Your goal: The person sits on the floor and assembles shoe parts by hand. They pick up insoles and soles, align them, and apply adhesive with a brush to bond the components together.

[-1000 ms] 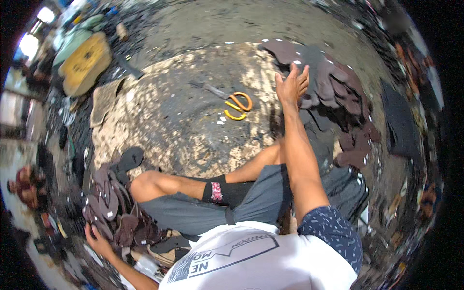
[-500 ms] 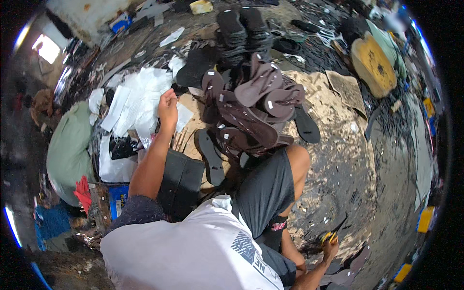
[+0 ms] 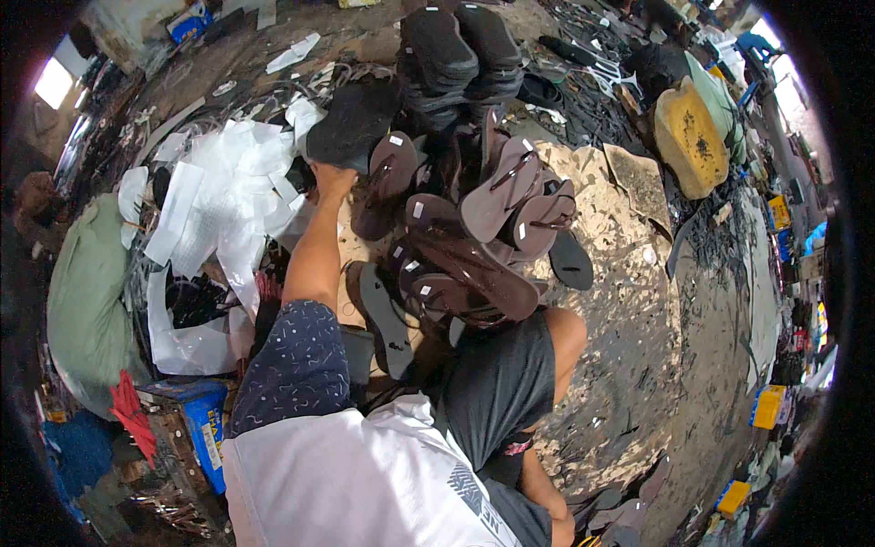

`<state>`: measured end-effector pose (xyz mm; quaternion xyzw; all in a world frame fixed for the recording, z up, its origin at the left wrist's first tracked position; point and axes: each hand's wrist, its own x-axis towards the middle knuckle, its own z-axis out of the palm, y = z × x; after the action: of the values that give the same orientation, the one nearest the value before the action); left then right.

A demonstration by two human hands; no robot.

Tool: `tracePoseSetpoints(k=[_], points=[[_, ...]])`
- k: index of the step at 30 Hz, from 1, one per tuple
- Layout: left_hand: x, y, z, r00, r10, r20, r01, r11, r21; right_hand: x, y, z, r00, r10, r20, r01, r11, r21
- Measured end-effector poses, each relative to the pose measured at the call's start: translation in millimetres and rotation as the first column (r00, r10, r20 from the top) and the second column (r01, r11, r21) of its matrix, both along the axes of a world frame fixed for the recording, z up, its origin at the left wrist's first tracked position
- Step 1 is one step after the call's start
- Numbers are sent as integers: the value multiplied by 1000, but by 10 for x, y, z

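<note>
The person's left hand (image 3: 334,176) reaches forward and touches the near edge of a flat, black, rounded sheet (image 3: 354,118). Its fingertips are hidden by the sheet, so I cannot tell if they pinch it or stay apart. The right hand is out of the picture, so I cannot tell about its grip. The black sheet is between a messy heap of thin white sheets (image 3: 228,187) on the left and a pile of shiny brown flip-flops (image 3: 469,260) on the right. Just past it are tall stacks of dark foot-shaped soles (image 3: 439,44). One long black sole (image 3: 383,319) lies nearer the person, beside the flip-flops.
</note>
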<state>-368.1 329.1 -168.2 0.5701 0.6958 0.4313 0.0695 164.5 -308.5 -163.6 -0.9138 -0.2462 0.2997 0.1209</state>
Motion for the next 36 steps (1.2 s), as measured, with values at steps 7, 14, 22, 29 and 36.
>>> tracePoseSetpoints(k=[7, 14, 22, 29, 36], points=[[-257, -281, 441, 938, 106, 330, -106, 994, -18, -380, 617, 128, 991, 102, -90, -90, 989, 121], [-1409, -846, 1536, 890, -90, 447, -21, 971, 237, -549, 958, 171, 967, 218, -131, -189, 961, 203], [-1219, -1696, 3348, 872, -234, 430, 98, 944, 316, -803, 1284, 243, 959, 241, -152, -174, 918, 356], [-333, -1893, 3552, 948, -307, 86, 289, 940, 181, -893, 1421, 525, 960, 253, -118, -152, 829, 539], [2100, -2234, 3461, 459, -866, 198, 886, 463, -25, 71, 107, 1162, 925, -280, 256, 36, 737, 675]])
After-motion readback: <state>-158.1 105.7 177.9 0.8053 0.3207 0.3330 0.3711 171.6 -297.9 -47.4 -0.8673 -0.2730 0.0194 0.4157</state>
